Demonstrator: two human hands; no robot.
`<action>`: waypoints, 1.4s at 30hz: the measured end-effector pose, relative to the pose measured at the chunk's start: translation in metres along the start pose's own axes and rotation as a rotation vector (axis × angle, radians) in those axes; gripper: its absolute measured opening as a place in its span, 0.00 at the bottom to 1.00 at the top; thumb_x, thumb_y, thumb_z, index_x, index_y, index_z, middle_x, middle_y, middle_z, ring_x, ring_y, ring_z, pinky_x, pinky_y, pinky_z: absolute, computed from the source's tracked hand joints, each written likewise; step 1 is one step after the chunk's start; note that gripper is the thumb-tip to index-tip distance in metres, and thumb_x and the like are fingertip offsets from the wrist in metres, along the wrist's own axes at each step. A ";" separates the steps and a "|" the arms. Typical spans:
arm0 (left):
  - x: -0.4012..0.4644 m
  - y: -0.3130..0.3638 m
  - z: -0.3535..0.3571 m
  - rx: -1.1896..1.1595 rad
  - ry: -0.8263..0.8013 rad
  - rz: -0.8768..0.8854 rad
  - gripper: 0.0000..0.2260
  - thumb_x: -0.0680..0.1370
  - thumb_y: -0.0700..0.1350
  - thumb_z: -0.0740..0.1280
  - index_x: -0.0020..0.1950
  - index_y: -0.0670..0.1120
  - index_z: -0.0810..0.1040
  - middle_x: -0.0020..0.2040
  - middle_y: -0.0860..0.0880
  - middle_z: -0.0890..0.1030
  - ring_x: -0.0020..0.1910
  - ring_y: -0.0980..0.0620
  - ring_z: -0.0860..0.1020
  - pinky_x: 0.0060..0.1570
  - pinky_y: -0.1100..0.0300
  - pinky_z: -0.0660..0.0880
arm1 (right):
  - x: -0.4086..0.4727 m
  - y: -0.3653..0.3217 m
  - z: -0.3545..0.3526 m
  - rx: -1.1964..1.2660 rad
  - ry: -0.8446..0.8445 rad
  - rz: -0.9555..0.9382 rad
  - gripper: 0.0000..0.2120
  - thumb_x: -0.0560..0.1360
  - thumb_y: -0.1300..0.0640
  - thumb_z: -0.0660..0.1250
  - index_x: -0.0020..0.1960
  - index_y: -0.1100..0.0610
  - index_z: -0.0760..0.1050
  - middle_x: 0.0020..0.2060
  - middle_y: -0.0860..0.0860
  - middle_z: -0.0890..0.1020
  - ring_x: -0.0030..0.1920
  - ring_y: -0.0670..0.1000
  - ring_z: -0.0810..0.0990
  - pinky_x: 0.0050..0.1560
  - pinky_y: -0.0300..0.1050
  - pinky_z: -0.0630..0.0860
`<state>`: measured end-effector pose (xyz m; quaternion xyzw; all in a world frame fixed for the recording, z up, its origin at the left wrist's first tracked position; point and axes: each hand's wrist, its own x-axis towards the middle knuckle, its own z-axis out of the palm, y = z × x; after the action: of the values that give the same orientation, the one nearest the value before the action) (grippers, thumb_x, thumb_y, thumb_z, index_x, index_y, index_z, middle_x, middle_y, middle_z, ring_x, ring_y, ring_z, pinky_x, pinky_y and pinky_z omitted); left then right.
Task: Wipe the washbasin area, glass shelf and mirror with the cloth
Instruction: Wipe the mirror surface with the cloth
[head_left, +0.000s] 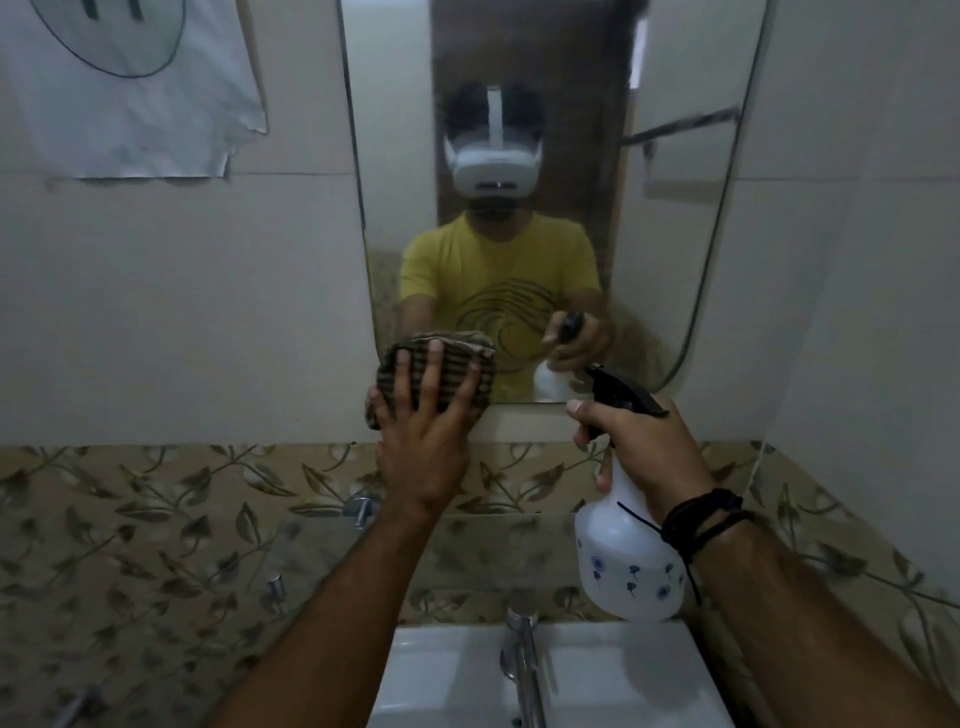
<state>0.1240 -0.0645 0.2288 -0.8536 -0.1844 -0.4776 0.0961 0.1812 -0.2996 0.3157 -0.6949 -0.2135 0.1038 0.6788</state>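
My left hand (423, 423) presses a folded striped brown cloth (480, 364) flat against the lower left corner of the mirror (670, 208), fingers spread straight over it. My right hand (644, 447) grips the neck of a white spray bottle (626, 561) with a black trigger head, held upright in front of the mirror's lower edge. The glass shelf (311, 545) runs below the mirror, above the white washbasin (613, 675) with its chrome tap (522, 660).
A white cloth with a drawn outline (130, 88) hangs on the wall at the upper left. A leaf-patterned tile band (130, 519) runs behind the shelf. Chrome shelf brackets (361, 509) stick out from the wall. Plain tiled wall lies to the right.
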 end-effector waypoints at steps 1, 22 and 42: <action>-0.003 -0.003 -0.001 -0.036 -0.015 -0.070 0.28 0.80 0.52 0.64 0.81 0.56 0.62 0.83 0.43 0.53 0.81 0.34 0.50 0.70 0.25 0.56 | 0.000 0.001 0.001 -0.009 -0.002 -0.003 0.04 0.77 0.56 0.76 0.47 0.56 0.84 0.37 0.58 0.83 0.22 0.53 0.72 0.25 0.44 0.73; 0.121 0.021 -0.090 -0.549 0.240 -0.523 0.27 0.84 0.43 0.62 0.81 0.38 0.57 0.82 0.41 0.59 0.82 0.44 0.54 0.80 0.50 0.55 | 0.036 -0.072 0.031 -0.010 -0.101 -0.204 0.10 0.77 0.55 0.76 0.47 0.63 0.85 0.39 0.63 0.84 0.23 0.55 0.76 0.26 0.45 0.75; 0.371 0.011 -0.224 -0.306 0.361 -0.234 0.21 0.81 0.43 0.62 0.73 0.39 0.69 0.72 0.42 0.73 0.74 0.43 0.68 0.75 0.48 0.64 | 0.048 -0.178 0.000 0.053 -0.157 -0.445 0.10 0.77 0.53 0.75 0.57 0.53 0.86 0.48 0.65 0.85 0.38 0.61 0.79 0.26 0.42 0.75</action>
<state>0.1307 -0.0684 0.6621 -0.7319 -0.1874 -0.6524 -0.0588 0.1959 -0.2814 0.4987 -0.6026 -0.4108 0.0110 0.6841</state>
